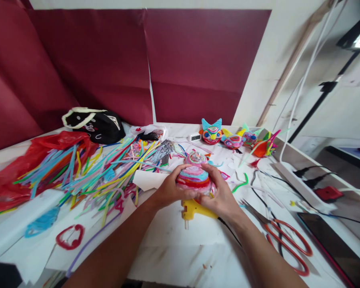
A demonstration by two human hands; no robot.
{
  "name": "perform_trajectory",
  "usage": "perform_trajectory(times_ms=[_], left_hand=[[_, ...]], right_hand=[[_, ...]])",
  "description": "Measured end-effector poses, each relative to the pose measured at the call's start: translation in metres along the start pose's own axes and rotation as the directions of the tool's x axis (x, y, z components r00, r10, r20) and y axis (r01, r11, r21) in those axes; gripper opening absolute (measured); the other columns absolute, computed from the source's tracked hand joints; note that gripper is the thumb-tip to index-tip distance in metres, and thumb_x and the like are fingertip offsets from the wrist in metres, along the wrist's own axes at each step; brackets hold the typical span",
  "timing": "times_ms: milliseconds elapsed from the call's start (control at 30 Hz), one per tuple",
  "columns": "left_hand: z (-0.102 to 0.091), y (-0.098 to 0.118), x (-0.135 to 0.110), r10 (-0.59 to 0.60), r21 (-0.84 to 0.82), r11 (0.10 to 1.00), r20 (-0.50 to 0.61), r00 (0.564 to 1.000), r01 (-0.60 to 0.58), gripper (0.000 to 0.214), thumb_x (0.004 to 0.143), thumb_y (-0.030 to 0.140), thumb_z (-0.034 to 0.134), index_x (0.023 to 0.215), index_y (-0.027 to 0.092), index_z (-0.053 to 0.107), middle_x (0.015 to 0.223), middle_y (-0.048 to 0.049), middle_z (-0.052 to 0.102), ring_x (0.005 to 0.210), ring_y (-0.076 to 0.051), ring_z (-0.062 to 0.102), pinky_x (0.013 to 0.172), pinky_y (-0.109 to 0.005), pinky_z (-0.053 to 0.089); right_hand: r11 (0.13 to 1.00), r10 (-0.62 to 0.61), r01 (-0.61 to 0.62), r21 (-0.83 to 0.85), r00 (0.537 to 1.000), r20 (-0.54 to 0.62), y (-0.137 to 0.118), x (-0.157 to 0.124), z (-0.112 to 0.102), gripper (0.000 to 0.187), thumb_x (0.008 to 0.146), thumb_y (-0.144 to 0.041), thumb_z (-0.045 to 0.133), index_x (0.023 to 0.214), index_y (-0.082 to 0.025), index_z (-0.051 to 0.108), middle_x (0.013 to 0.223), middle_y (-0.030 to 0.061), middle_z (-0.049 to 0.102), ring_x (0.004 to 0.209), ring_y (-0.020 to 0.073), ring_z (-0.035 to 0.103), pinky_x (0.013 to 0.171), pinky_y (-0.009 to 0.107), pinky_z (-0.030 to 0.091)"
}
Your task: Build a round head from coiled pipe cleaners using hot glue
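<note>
Both my hands hold a dome-shaped craft piece [195,173] wound from coloured pipe cleaners in pink, blue and red bands. My left hand [168,190] wraps its left side with fingers curled around it. My right hand [220,192] cups the right side, thumb on top. Under my hands lies a yellow glue gun [192,210] with a black cord. A big loose heap of coloured pipe cleaners [102,172] spreads to the left of my hands on the white table [180,240].
Three finished pipe-cleaner heads [232,138] stand at the back. Red-handled scissors [283,238] lie to the right, beside a dark tablet [333,244] and a power strip [303,182]. A black bag [93,125] and a red plastic bag [33,156] sit at left. A red loop [70,237] lies near front.
</note>
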State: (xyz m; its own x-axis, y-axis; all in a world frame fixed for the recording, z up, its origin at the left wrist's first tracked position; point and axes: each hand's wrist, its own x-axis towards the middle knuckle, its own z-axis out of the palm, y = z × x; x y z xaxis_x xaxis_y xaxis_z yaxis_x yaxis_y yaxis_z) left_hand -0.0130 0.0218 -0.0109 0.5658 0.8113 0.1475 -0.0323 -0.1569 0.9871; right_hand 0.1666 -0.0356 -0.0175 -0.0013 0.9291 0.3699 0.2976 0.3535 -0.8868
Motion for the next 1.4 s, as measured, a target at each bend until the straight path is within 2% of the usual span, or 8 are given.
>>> perform_trajectory(times_ms=[267, 433, 667, 767, 867, 1000, 1100, 1400], left_hand=[[0.003, -0.008, 0.001, 0.001, -0.061, 0.998, -0.023, 1.000, -0.003, 0.077, 0.059, 0.031, 0.084, 0.127, 0.020, 0.050, 0.124, -0.0110, 0.062, 0.109, -0.029, 0.063, 0.091, -0.037, 0.051], [0.002, -0.011, 0.004, -0.044, -0.210, 0.977, -0.065, 0.997, 0.029, 0.067, 0.062, 0.028, 0.081, 0.123, 0.019, 0.056, 0.118, -0.0095, 0.065, 0.107, -0.028, 0.063, 0.092, -0.037, 0.049], [-0.001, -0.010, 0.010, -0.116, -0.644, 0.762, -0.040, 0.992, 0.063, 0.042, 0.085, 0.042, 0.056, 0.115, 0.015, 0.064, 0.114, -0.0139, 0.069, 0.111, -0.032, 0.061, 0.092, -0.045, 0.050], [-0.002, -0.007, 0.010, -0.218, -0.728, 0.673, -0.024, 0.976, 0.132, 0.050, 0.090, 0.050, 0.043, 0.122, 0.015, 0.060, 0.117, -0.0141, 0.068, 0.113, -0.034, 0.060, 0.091, -0.052, 0.049], [-0.004, -0.006, 0.009, -0.251, -0.762, 0.631, -0.027, 0.968, 0.142, 0.059, 0.091, 0.057, 0.037, 0.130, 0.016, 0.054, 0.123, -0.0145, 0.065, 0.115, -0.035, 0.059, 0.091, -0.055, 0.048], [-0.010, -0.013, 0.012, -0.222, -0.804, 0.587, -0.051, 0.974, 0.092, 0.063, 0.088, 0.060, 0.041, 0.133, 0.017, 0.052, 0.129, -0.0141, 0.062, 0.116, -0.034, 0.059, 0.092, -0.052, 0.049], [-0.016, -0.021, 0.014, -0.231, -0.834, 0.549, -0.080, 0.970, 0.062, 0.064, 0.086, 0.058, 0.047, 0.135, 0.017, 0.050, 0.129, -0.0143, 0.062, 0.116, -0.034, 0.060, 0.095, -0.053, 0.047], [-0.023, -0.024, 0.014, -0.238, -0.845, 0.534, -0.173, 0.956, -0.020, 0.059, 0.087, 0.053, 0.049, 0.136, 0.020, 0.048, 0.124, -0.0114, 0.066, 0.118, -0.032, 0.060, 0.100, -0.052, 0.045]], right_hand=[[0.999, 0.027, -0.026, -0.038, 0.999, 0.021, -0.007, 0.000, -0.003, 0.074, 0.064, -0.017, 0.067, 0.134, -0.023, 0.042, 0.130, 0.0084, 0.058, 0.117, 0.0269, 0.057, 0.099, 0.040, 0.045], [0.997, 0.071, -0.072, 0.025, 0.997, 0.032, -0.002, 0.001, -0.001, 0.074, 0.071, -0.031, 0.071, 0.137, -0.025, 0.039, 0.127, 0.0087, 0.060, 0.112, 0.0259, 0.059, 0.096, 0.042, 0.046], [0.990, 0.004, 0.031, 0.134, 0.967, -0.255, -0.003, 0.003, 0.000, 0.049, 0.081, -0.046, 0.065, 0.123, -0.023, 0.052, 0.130, 0.0121, 0.059, 0.116, 0.0261, 0.057, 0.094, 0.044, 0.046], [0.998, -0.039, 0.058, 0.039, 0.924, -0.379, -0.004, 0.002, 0.001, 0.036, 0.085, -0.043, 0.061, 0.112, -0.020, 0.058, 0.116, 0.0117, 0.065, 0.105, 0.0248, 0.062, 0.088, 0.043, 0.049], [0.981, -0.185, 0.142, -0.133, 0.893, -0.410, -0.006, -0.002, 0.006, 0.028, 0.086, -0.037, 0.060, 0.108, -0.019, 0.059, 0.107, 0.0102, 0.067, 0.098, 0.0239, 0.062, 0.084, 0.042, 0.050], [0.831, -0.511, 0.401, -0.386, 0.824, -0.244, -0.012, -0.014, 0.020, 0.023, 0.088, -0.021, 0.058, 0.111, -0.018, 0.057, 0.101, 0.0099, 0.066, 0.095, 0.0236, 0.060, 0.082, 0.041, 0.048], [0.694, -0.654, 0.556, -0.457, 0.753, -0.077, -0.017, -0.024, 0.032, 0.021, 0.087, -0.011, 0.055, 0.107, -0.015, 0.058, 0.097, 0.0116, 0.065, 0.091, 0.0237, 0.058, 0.078, 0.039, 0.047], [0.586, -0.684, 0.752, -0.304, 0.659, 0.312, -0.021, -0.048, 0.061, 0.014, 0.085, -0.006, 0.048, 0.082, -0.016, 0.057, 0.072, 0.0037, 0.060, 0.065, 0.0175, 0.049, 0.062, 0.033, 0.037]])
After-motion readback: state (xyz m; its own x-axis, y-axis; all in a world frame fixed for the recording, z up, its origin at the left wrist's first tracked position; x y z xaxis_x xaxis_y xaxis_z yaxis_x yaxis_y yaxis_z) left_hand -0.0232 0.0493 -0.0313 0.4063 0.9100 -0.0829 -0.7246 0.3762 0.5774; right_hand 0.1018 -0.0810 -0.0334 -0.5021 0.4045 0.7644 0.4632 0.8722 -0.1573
